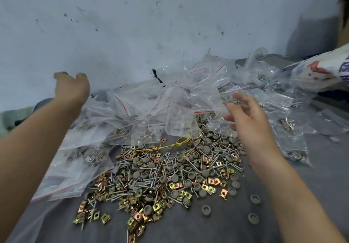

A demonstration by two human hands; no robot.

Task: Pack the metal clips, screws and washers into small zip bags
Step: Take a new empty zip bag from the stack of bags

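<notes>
Right hand (245, 118): I am resting its loosely spread fingers against a bag (204, 99). Left hand (71, 89): hovering slack, empty. Clips (136, 218), screws (151, 182), washers (174, 177): lying heaped between my arms.

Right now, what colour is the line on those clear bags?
Red, a thin stripe on each zip bag; the head view shows it best.
</notes>
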